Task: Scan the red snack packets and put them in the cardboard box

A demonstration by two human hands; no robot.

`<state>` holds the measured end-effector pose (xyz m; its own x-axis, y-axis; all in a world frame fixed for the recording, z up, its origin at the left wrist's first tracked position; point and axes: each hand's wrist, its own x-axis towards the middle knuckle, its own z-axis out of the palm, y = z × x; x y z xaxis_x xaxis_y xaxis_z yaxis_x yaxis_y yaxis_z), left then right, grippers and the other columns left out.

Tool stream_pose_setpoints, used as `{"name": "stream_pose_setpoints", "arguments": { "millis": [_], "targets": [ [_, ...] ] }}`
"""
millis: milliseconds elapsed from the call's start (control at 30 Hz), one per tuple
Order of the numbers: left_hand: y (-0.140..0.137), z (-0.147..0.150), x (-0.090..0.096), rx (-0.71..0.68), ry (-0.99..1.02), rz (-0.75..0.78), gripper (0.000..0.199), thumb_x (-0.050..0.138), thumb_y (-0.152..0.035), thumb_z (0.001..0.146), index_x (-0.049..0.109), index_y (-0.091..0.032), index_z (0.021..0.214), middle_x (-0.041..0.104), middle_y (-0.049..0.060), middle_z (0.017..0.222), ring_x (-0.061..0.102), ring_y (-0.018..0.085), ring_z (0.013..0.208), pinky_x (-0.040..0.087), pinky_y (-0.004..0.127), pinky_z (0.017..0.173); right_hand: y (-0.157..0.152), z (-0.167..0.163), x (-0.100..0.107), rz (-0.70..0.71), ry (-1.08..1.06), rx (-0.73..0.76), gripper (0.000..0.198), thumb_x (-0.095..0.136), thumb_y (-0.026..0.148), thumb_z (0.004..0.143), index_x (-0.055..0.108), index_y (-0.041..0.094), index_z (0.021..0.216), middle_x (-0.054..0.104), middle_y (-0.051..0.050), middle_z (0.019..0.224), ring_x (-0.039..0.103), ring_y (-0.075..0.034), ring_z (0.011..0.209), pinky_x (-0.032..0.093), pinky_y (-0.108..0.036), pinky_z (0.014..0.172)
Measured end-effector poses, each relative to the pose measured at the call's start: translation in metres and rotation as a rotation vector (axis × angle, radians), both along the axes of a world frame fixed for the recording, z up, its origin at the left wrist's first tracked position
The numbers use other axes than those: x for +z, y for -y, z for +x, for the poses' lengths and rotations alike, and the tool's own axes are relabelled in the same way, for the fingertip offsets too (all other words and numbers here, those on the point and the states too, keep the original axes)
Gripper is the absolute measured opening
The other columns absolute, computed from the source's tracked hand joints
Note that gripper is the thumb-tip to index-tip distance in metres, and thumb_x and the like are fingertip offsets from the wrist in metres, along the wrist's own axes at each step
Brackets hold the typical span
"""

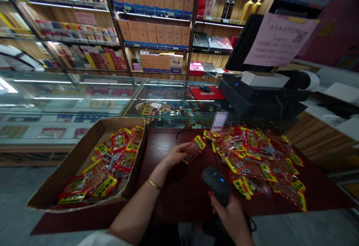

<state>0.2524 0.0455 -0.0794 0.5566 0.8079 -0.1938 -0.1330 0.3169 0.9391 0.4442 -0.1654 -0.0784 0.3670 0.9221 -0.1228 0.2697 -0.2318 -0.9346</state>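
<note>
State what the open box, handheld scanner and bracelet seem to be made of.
Box: probably cardboard, matte; plain brown walls, thin pale edge. Scanner: likely moulded plastic, its dark, smooth body showing a dull sheen. Bracelet: perhaps metal, polished; gold colour and glint.

Watching remotely, I see a dark red-brown table (pixel 176 201) bearing an open cardboard box (pixel 67 167) left of my left fingers (pixel 183 147), a packet heap (pixel 255 156) to their right, a black cord (pixel 183 130) just beyond.
</note>
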Motion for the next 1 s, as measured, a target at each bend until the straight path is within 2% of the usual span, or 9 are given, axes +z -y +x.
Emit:
{"name": "stream_pose_setpoints", "arguments": {
  "millis": [67,167,300,367,500,567,667,800,1000],
  "targets": [
    [-0.002,-0.006,0.000,-0.093,-0.019,0.033,0.074,0.071,-0.003,0.062,0.069,-0.021,0.133,0.076,0.008,0.126,0.070,0.026,0.113,0.053,0.035,0.097,0.004,0.004,0.012,0.036,0.180,0.073,0.041,0.072,0.063,0.081,0.075,0.023,0.072,0.073,-0.007,0.060,0.070,-0.028,0.059,0.055,-0.036,0.062],
    [-0.003,-0.016,0.001,-0.234,-0.041,0.067,0.083,0.074,0.001,0.058,0.065,-0.022,0.137,0.072,0.009,0.134,0.067,0.026,0.120,0.052,0.036,0.101,0.009,0.008,0.025,0.067,0.313,0.132,0.036,0.069,0.058,0.082,0.080,0.024,0.083,0.079,-0.010,0.072,0.075,-0.032,0.067,0.057,-0.039,0.069],
    [-0.004,-0.025,0.005,-0.400,0.043,0.027,0.094,0.076,0.002,0.059,0.055,-0.028,0.145,0.065,0.010,0.145,0.064,0.026,0.128,0.052,0.037,0.102,0.012,0.007,0.026,0.006,0.331,0.121,0.042,0.065,0.065,0.082,0.078,0.025,0.076,0.073,-0.008,0.056,0.070,-0.031,0.052,0.055,-0.039,0.061],
    [-0.004,-0.027,0.006,-0.419,0.074,0.003,0.093,0.074,0.002,0.062,0.054,-0.030,0.147,0.067,0.009,0.143,0.064,0.026,0.128,0.052,0.039,0.102,0.015,0.005,0.022,-0.034,0.314,0.135,0.046,0.064,0.068,0.083,0.076,0.025,0.071,0.069,-0.007,0.051,0.068,-0.030,0.048,0.054,-0.039,0.059],
    [-0.007,-0.027,0.006,-0.433,0.054,0.013,0.077,0.069,0.002,0.061,0.070,-0.025,0.133,0.071,0.006,0.139,0.064,0.025,0.130,0.046,0.037,0.111,0.018,-0.001,0.016,-0.079,0.262,0.156,0.047,0.063,0.069,0.085,0.075,0.026,0.071,0.068,-0.007,0.049,0.069,-0.029,0.048,0.052,-0.036,0.056],
    [-0.008,-0.028,0.005,-0.449,0.000,0.023,0.072,0.068,0.000,0.060,0.074,-0.023,0.128,0.074,0.006,0.135,0.066,0.026,0.126,0.047,0.037,0.110,0.019,-0.003,0.015,-0.083,0.239,0.149,0.046,0.063,0.068,0.085,0.076,0.026,0.072,0.068,-0.006,0.048,0.069,-0.029,0.048,0.051,-0.035,0.055],
    [-0.011,-0.031,0.005,-0.449,-0.073,0.061,0.073,0.069,-0.002,0.060,0.075,-0.024,0.129,0.075,0.006,0.132,0.069,0.028,0.120,0.051,0.038,0.104,0.021,-0.004,0.014,-0.100,0.231,0.147,0.047,0.063,0.069,0.085,0.076,0.025,0.074,0.069,-0.006,0.050,0.070,-0.029,0.049,0.050,-0.035,0.055],
    [-0.013,-0.033,0.004,-0.451,-0.120,0.164,0.070,0.071,-0.003,0.061,0.076,-0.022,0.128,0.075,0.006,0.132,0.068,0.028,0.120,0.051,0.036,0.104,0.024,0.000,0.018,-0.155,0.267,0.172,0.050,0.059,0.071,0.087,0.074,0.026,0.070,0.071,-0.007,0.055,0.072,-0.029,0.054,0.050,-0.034,0.056],
    [-0.016,-0.031,-0.005,-0.478,-0.077,0.057,0.075,0.075,-0.005,0.063,0.071,-0.023,0.135,0.073,0.007,0.135,0.068,0.028,0.121,0.051,0.036,0.102,0.023,0.008,0.023,-0.150,0.307,0.176,0.046,0.057,0.066,0.090,0.073,0.026,0.073,0.071,-0.006,0.056,0.071,-0.029,0.056,0.052,-0.034,0.060]
  ]
}}
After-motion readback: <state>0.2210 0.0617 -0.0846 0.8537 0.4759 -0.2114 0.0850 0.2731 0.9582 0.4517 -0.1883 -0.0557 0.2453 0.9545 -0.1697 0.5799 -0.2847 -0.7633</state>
